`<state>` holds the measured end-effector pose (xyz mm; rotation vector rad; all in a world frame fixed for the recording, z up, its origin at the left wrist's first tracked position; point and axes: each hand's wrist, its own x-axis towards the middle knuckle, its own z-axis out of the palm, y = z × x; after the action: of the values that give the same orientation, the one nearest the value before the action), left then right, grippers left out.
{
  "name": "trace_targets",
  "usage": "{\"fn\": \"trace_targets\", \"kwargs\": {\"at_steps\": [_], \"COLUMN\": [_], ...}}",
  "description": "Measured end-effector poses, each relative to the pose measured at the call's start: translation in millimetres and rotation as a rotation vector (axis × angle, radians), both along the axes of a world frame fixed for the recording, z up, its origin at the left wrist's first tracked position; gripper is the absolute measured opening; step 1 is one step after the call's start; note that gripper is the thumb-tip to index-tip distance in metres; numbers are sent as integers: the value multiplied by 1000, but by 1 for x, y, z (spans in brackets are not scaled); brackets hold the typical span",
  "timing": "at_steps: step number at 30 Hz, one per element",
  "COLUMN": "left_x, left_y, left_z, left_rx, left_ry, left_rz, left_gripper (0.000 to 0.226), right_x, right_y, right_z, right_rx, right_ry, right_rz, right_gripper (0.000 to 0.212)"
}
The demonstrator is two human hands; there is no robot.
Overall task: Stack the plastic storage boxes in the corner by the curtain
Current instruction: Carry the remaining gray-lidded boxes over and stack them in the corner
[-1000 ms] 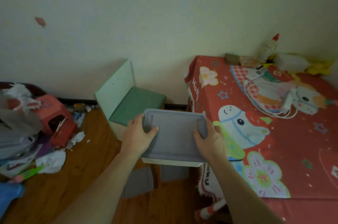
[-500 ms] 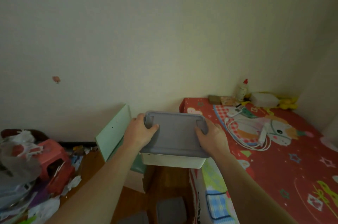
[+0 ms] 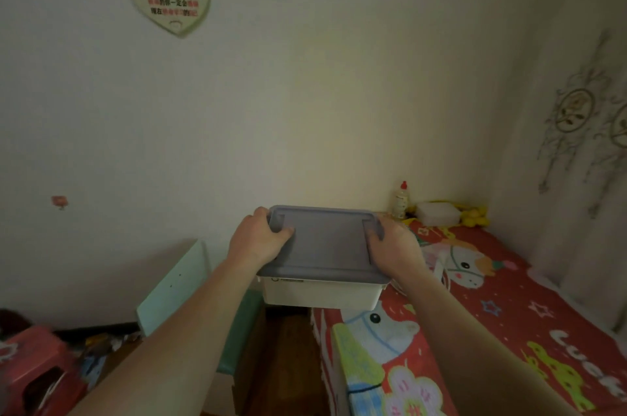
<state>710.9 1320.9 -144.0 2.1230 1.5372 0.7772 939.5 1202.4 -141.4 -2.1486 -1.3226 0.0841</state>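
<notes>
I carry a white plastic storage box with a grey lid [image 3: 325, 246] in the air in front of me, above the near left corner of the bed. My left hand [image 3: 258, 239] grips its left end, thumb on the lid. My right hand [image 3: 393, 242] grips the right end the same way. A pale patterned curtain [image 3: 583, 157] hangs at the right, past the bed. No other storage box shows in this view.
A bed with a red cartoon cover [image 3: 509, 320] fills the lower right, with a bottle [image 3: 400, 200] and a white container [image 3: 437, 213] at its far corner. A green chair [image 3: 183, 283] stands left of the bed. A red stool [image 3: 37, 364] and clutter lie at lower left.
The box has risen with both hands still on it. My view has tilted up and turned right, so the curtain and a wall plaque have come into sight.
</notes>
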Motion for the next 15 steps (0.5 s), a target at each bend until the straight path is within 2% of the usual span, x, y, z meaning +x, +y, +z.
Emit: {"fn": "trace_targets", "kwargs": {"at_steps": [15], "left_x": [86], "left_y": [-36], "left_z": [53], "left_rx": [86], "left_ry": [-40], "left_rz": [-356], "left_gripper": [62], "right_x": [31], "right_y": [-111], "right_z": [54], "right_rx": [40], "right_ry": [-116], "right_rz": [-381], "right_gripper": [42]}}
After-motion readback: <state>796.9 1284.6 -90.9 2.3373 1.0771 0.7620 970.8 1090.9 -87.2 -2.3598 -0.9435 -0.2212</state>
